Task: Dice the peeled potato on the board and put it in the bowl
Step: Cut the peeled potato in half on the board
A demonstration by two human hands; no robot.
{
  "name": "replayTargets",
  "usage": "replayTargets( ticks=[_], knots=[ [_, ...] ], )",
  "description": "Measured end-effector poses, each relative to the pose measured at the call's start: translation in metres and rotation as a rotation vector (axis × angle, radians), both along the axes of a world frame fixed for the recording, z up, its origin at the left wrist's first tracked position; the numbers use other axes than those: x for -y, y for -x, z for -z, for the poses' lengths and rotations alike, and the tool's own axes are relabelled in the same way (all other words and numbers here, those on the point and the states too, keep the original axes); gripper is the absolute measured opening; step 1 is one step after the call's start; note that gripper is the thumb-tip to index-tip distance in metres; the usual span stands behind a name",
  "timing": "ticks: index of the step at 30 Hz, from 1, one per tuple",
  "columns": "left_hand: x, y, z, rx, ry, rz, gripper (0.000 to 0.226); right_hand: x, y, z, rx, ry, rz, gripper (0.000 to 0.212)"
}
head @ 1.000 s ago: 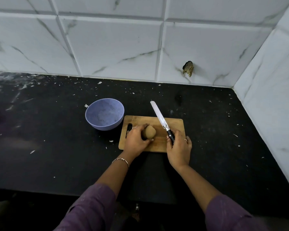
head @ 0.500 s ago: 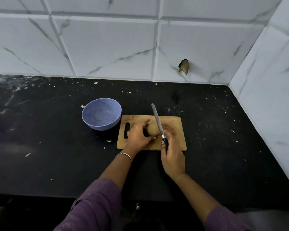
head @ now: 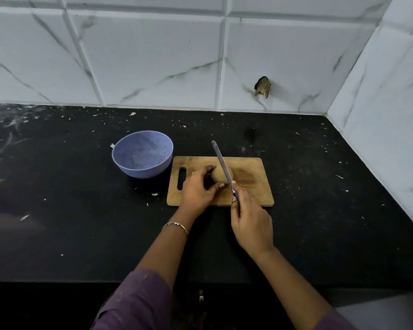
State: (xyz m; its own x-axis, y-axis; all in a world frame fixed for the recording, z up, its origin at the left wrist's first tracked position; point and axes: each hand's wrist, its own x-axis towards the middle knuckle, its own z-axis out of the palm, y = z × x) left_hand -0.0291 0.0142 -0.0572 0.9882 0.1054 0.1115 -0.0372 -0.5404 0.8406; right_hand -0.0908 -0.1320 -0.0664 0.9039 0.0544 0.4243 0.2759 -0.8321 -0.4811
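The potato (head: 219, 177) is being steadied on the board (head: 250, 186) between the curled left hand's (head: 197, 190) fingers and thumb; the knife (head: 221, 163), clasped by the right hand (head: 250, 222), is being held across it

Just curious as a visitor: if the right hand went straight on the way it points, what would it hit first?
Most likely the potato, just ahead of the right hand on the board, under the knife it grips; depth is unclear.
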Motion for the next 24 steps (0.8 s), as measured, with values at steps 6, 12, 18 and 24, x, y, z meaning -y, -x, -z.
replayTargets(
  ticks=[6,12,18,24],
  knots=[
    [-0.001,-0.004,0.005,0.019,-0.057,0.005,0.057,-0.005,0.001,0.005,0.085,0.119,0.041,0.044],
    [-0.002,-0.01,0.012,0.071,-0.11,0.002,0.054,-0.019,0.0,0.006,0.156,0.238,0.094,0.047],
    [0.0,-0.013,0.013,0.116,-0.14,0.015,0.052,-0.021,-0.002,0.0,0.233,0.373,0.154,0.044],
    [0.002,-0.011,0.009,0.118,-0.135,0.007,0.051,-0.021,0.004,-0.011,0.217,0.329,0.063,0.037]
  ],
)
